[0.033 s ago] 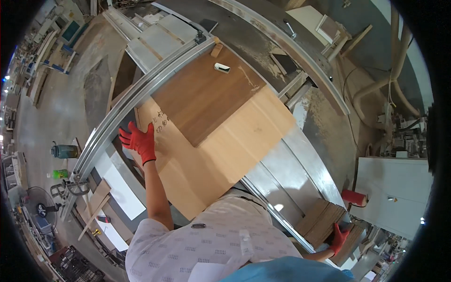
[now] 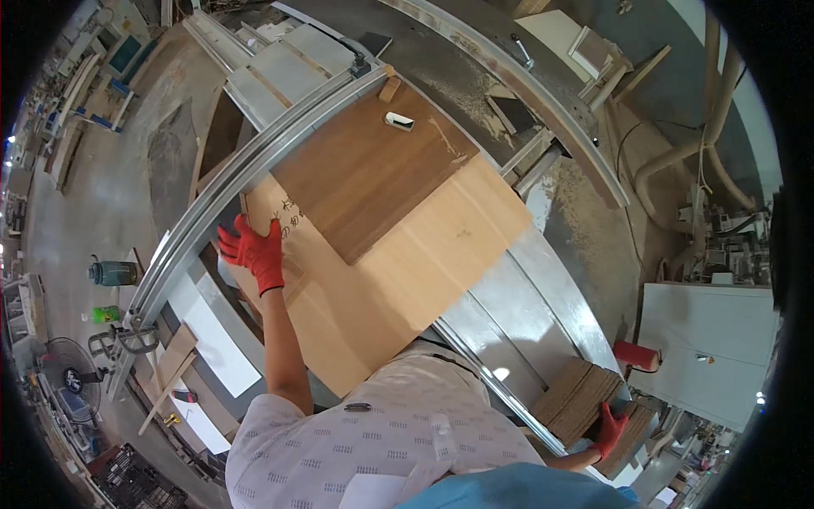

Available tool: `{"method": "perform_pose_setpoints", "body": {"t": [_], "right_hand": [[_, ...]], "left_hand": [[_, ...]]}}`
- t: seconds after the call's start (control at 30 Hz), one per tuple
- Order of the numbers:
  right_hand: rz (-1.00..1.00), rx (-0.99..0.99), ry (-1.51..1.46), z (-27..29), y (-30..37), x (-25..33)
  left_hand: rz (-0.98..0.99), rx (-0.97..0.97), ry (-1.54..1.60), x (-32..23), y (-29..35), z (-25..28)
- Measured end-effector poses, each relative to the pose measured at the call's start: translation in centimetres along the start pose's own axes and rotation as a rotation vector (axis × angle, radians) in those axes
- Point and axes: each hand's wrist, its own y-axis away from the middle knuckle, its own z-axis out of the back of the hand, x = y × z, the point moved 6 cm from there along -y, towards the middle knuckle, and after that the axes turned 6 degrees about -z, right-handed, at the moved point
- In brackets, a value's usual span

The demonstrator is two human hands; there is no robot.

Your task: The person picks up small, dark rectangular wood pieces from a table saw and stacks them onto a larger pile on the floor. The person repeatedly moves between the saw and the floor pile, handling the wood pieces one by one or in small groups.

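My left hand [image 2: 254,256], in a red glove, is at the left edge of a light wood board [image 2: 415,284], beside the metal rail. Its fingers are spread and hold nothing. On this board lies a darker brown wood panel [image 2: 365,170], with a small white-and-black device [image 2: 398,121] on top. At the lower right, my right hand [image 2: 609,434], also red-gloved, rests against a stack of brown wooden pieces [image 2: 581,394]. Its visible fingers are apart, and part of the hand is hard to make out there.
A long metal rail [image 2: 220,191] runs along the board's left side. Under the stack is a grooved metal machine table [image 2: 517,322]. A red cylinder [image 2: 638,356] and a white cabinet [image 2: 708,348] stand to the right. Offcuts [image 2: 178,360] and a bottle [image 2: 114,272] are at left.
My left hand has shifted slightly right and its fingers have drawn a little closer together. My right hand stays at the stack, and the boards look unmoved.
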Motion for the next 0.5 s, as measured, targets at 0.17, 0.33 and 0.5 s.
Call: {"method": "perform_pose_setpoints", "body": {"t": [0.17, 0.33, 0.5], "right_hand": [[0.251, -0.319, 0.140, 2.7, 4.5, 12.6], [0.335, 0.376, -0.717, -7.3, 6.0, 28.5], [0.563, 0.968, -0.470, -29.0, 5.1, 45.0]], "left_hand": [[-0.377, 0.058, 0.339, -9.5, 0.1, -2.5], [-0.520, 0.295, 0.675, -18.5, -0.4, -8.4], [-0.404, 0.244, 0.699, -25.3, -2.3, -14.2]]}}
